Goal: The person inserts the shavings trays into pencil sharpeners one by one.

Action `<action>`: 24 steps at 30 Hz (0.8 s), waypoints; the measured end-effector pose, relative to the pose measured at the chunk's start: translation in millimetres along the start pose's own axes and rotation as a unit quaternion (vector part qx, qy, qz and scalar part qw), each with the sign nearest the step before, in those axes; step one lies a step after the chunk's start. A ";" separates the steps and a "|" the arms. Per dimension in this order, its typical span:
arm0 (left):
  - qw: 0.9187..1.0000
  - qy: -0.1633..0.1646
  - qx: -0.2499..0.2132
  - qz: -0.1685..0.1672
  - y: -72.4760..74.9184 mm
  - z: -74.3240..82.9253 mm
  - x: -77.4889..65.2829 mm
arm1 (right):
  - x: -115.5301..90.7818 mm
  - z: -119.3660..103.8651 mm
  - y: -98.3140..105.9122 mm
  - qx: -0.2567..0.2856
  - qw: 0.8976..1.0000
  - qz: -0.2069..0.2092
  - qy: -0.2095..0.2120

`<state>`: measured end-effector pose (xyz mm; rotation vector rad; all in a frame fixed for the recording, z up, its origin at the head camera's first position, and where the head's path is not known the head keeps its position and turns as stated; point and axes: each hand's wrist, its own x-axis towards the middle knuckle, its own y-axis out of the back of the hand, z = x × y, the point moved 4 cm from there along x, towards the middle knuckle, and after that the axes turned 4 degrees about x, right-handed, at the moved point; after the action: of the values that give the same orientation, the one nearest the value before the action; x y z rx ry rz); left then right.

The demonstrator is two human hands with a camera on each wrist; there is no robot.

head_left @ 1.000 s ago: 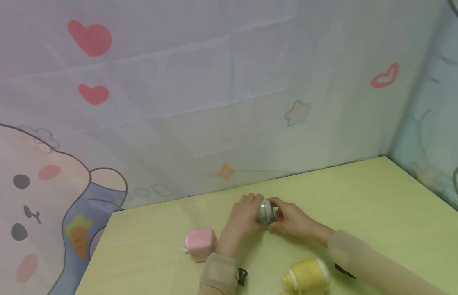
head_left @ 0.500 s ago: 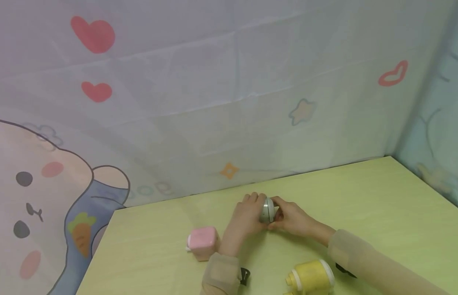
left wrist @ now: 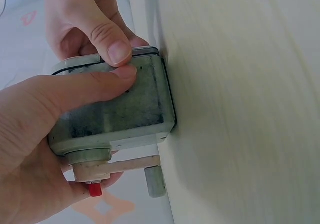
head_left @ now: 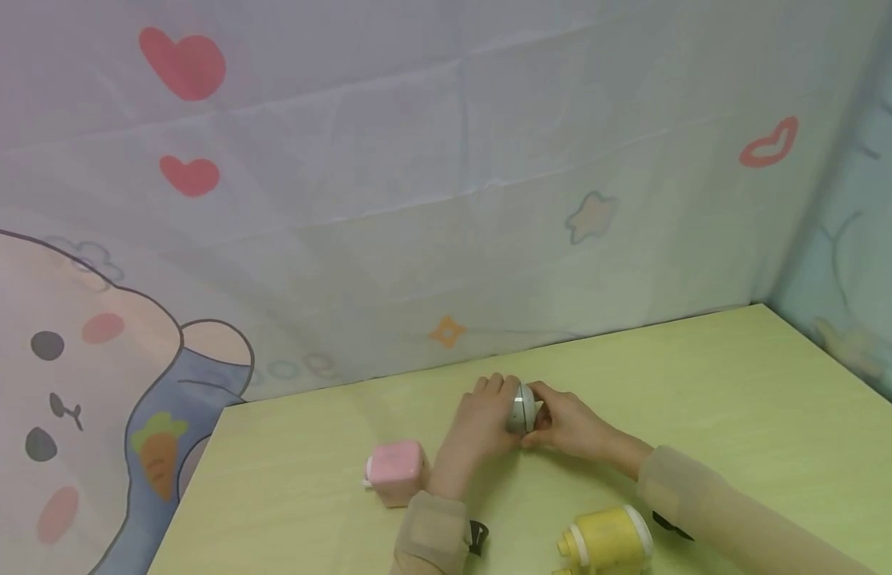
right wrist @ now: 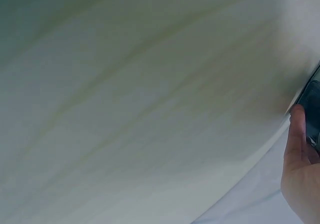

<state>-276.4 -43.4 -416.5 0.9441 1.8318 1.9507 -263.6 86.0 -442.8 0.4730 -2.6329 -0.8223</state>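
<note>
A small green hand-crank pencil sharpener (left wrist: pixel 120 109) is held between both hands above the table. Seen from the left wrist, its dark translucent front shows, with a crank arm (left wrist: pixel 132 165) and a red tip at one end. My left hand (head_left: pixel 481 419) grips the body, thumb across the dark front and fingers behind. My right hand (head_left: pixel 571 423) pinches the opposite end, thumb on the edge in the left wrist view. Only part of the sharpener (right wrist: pixel 314 111) and right hand (right wrist: pixel 298 169) appear in the right wrist view.
A pink box-shaped item (head_left: pixel 397 473) with a white part on its side stands left of my left forearm. A yellow and white item (head_left: pixel 605 539) lies near the front, between the forearms. The light table (head_left: pixel 704 383) meets a printed cloth (head_left: pixel 359 200) behind.
Both hands keep their hold on the sharpener, almost in place. The head view has shifted slightly, so everything sits a little further right.
</note>
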 end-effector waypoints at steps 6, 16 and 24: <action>1.000 0.002 0.003 0.001 0.1 0.4 0.9 | 0.3 1.5 0.0 0.004 1.000 -0.002 0.002; 1.000 0.002 0.000 0.000 1.6 -0.3 0.0 | 1.6 1.9 -0.8 0.001 1.000 0.000 -0.001; 1.000 0.000 -0.003 -0.006 -0.3 0.3 0.5 | 1.5 1.8 0.4 -0.002 1.000 0.000 -0.005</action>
<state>-276.7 -42.8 -416.6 0.9311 1.8265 1.9474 -265.7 86.6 -443.6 0.4703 -2.6394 -0.8309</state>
